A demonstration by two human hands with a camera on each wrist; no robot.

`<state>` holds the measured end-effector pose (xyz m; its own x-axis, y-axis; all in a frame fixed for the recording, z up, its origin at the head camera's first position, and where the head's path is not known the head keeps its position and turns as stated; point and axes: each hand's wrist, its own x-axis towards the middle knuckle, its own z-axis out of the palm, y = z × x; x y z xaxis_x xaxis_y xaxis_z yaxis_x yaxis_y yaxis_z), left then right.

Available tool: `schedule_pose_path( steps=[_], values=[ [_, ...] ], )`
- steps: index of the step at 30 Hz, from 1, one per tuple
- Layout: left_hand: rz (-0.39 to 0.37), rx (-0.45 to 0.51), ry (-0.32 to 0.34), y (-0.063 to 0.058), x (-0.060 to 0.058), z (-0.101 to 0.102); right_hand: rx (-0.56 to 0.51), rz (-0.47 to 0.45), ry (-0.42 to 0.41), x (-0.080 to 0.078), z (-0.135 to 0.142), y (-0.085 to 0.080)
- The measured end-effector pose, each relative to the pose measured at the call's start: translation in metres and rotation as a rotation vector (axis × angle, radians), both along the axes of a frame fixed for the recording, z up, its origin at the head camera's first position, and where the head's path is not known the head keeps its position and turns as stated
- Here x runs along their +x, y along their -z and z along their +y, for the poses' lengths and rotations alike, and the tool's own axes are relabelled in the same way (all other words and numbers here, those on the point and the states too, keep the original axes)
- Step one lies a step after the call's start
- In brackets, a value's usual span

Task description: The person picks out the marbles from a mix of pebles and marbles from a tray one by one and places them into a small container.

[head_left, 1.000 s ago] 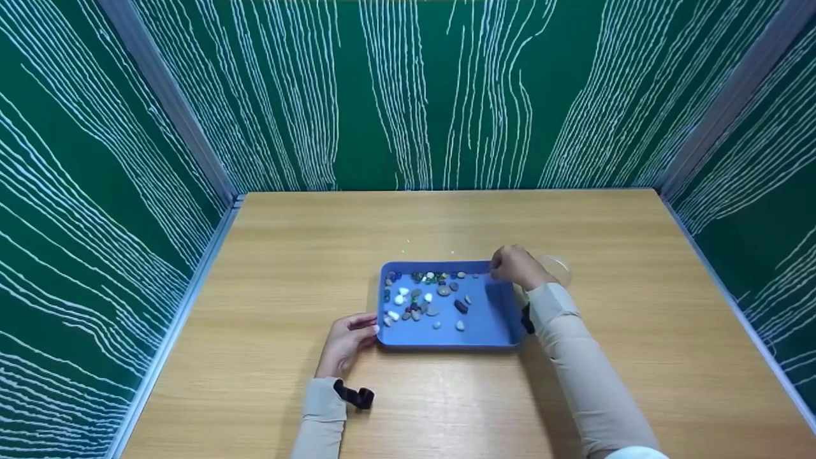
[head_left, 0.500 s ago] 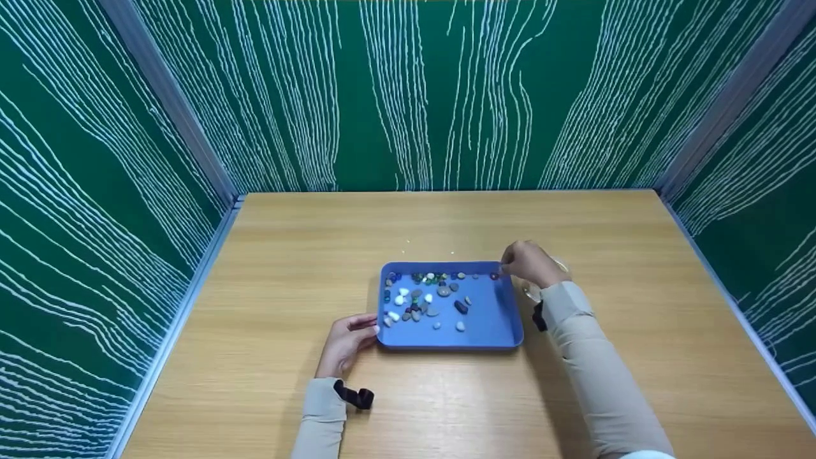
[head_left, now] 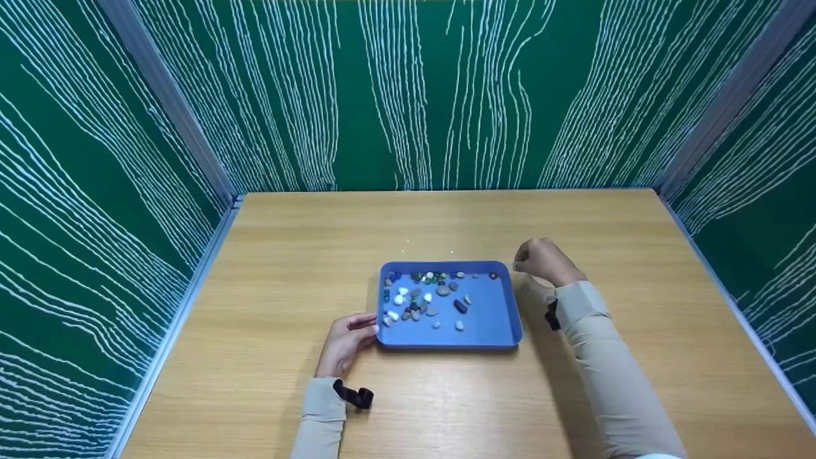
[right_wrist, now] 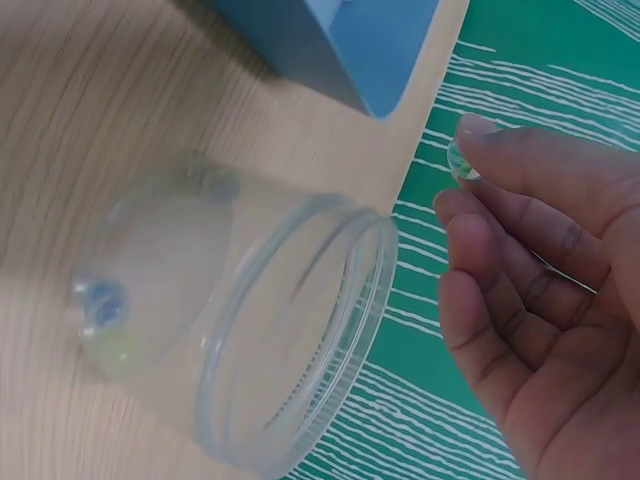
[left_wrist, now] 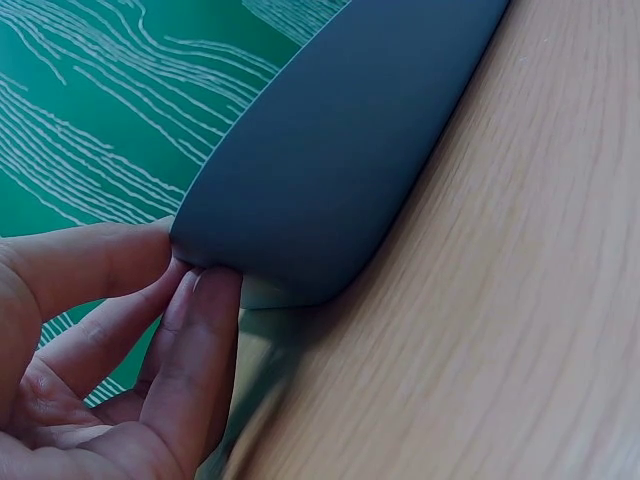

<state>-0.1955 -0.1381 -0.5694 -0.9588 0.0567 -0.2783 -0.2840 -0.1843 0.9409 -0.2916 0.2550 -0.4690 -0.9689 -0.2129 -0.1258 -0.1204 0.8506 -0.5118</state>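
Observation:
In the head view a blue tray (head_left: 486,325) holds several pebbles and glass marbles, with white stones (head_left: 399,299) at its left and a dark oblong stone (head_left: 460,306) near the middle. My left hand (head_left: 346,343) grips the tray's left side; its fingertips meet the corner in the left wrist view. Thumb and forefinger of my right hand (head_left: 547,260) pinch a clear glass marble (right_wrist: 462,160) just beyond the tray's right back corner. Under that hand stands a clear jar (right_wrist: 285,330), its mouth uncovered, with a blue marble (right_wrist: 105,300) at the bottom.
A red-brown marble (head_left: 493,276) lies in the tray's back right corner. Tiny pale bits (head_left: 452,252) dot the wooden table (head_left: 319,242) behind the tray. Green walls (head_left: 440,95) with white lines stand around the table.
My right hand has moved right, from over the tray's back right corner to outside it, with the clear marble. The red-brown marble has come into view. My left hand stays put.

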Motion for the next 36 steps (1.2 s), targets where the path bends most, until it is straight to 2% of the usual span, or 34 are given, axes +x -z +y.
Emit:
schedule_pose_path(
  steps=[13,23,36],
  values=[
    [-0.008,-0.015,0.009,0.000,0.000,0.000,-0.003,0.021,0.001,0.002,0.022,-0.001],
    [-0.014,0.003,0.001,0.000,-0.001,0.001,-0.022,-0.034,0.033,0.005,0.030,-0.003],
    [-0.013,-0.002,-0.004,0.000,-0.001,0.001,-0.027,-0.049,0.040,0.004,0.035,-0.001]
  ],
)
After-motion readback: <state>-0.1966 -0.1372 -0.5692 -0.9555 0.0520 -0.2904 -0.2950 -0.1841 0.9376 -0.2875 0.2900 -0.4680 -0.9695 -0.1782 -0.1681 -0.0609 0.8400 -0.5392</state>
